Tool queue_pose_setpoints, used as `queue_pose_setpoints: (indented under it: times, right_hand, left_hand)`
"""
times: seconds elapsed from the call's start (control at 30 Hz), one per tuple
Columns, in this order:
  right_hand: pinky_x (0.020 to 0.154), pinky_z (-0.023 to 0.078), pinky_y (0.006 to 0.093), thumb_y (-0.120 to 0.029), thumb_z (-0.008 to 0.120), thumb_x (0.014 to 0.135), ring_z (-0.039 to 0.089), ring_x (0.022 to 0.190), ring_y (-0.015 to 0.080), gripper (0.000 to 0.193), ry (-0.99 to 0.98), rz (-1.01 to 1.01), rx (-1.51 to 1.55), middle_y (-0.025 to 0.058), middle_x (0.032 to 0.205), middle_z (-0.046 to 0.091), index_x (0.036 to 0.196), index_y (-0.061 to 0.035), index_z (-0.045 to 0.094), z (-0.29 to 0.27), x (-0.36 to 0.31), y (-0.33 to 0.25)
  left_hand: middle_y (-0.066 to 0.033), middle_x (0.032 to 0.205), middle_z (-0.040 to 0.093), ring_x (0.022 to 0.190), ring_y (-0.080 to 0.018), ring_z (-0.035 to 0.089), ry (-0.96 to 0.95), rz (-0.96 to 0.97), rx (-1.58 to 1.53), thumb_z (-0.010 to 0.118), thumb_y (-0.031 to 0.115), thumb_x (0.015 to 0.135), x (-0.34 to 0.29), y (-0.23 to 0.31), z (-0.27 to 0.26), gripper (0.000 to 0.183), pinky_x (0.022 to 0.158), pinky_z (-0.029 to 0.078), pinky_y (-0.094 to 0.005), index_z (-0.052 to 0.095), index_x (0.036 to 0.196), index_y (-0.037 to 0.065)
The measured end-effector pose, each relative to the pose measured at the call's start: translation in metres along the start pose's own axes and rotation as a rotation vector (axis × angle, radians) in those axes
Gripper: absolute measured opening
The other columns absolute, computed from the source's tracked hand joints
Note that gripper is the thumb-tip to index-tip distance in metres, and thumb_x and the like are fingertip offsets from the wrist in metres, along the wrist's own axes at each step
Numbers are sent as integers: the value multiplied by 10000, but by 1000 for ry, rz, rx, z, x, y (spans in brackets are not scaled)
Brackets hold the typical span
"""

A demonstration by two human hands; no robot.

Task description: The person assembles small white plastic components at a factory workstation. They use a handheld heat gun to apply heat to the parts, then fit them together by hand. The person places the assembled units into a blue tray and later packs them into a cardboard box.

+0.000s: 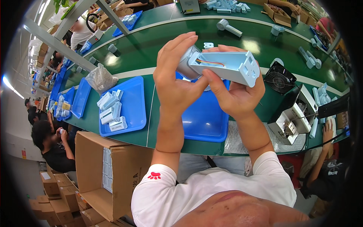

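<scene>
Both my hands hold up a light blue plastic housing [223, 64] above the green bench. It has a round silvery head at the left and a hollow handle, with thin red and yellow wires inside. My left hand [172, 77] is wrapped around the round head. My right hand [238, 96] grips the handle, its thumb on the near side and its fingers behind. Below the hands, a blue tray [204, 123] lies on the bench, partly hidden by my arms. Beyond the housing, a small light blue piece [208, 45] shows on the belt.
At the left, another blue tray [138, 109] holds several light blue pieces [110, 109]. A bag [101, 78] and an open carton [130, 162] are nearby. A black fan [280, 77] and a white machine [295, 115] stand at the right. Similar housings [229, 28] lie on the belt; co-workers sit around.
</scene>
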State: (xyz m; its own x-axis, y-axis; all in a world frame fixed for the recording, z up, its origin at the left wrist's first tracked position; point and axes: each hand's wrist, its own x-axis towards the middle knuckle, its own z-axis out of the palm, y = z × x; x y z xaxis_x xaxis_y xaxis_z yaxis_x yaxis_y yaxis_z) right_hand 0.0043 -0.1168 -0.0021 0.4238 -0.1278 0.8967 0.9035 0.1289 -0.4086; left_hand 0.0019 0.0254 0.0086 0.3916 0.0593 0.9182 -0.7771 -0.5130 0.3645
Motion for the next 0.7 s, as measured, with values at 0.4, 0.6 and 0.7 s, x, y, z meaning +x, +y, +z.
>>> queue_pose_setpoints:
  times: [0.4,0.6,0.7]
  right_hand:
    - [844,585,343,19,853,779,716,1013,254,482,10,-8,43,188,1162,698,1210,39,637,3,-2,3]
    - [845,584,342,20,848,784,719,1009,255,479,-10,-86,-4,185,1163,706,1215,32,639,2,1,6]
    - [858,580,336,22,851,782,720,1007,252,493,-29,-137,-56,182,1168,714,1225,32,635,-1,3,5]
  left_hand:
    - [-125,1259,725,1157,-321,669,43,11,-25,876,113,626,-1,-2,6,619,1005,521,-405,710,1220,58]
    - [-131,1253,722,1149,-320,669,28,62,-34,881,125,626,0,-11,6,616,994,524,-410,709,1214,62]
    - [-146,1279,679,1161,-334,648,-51,53,-84,892,133,614,2,-14,0,669,987,524,-423,686,1247,64]
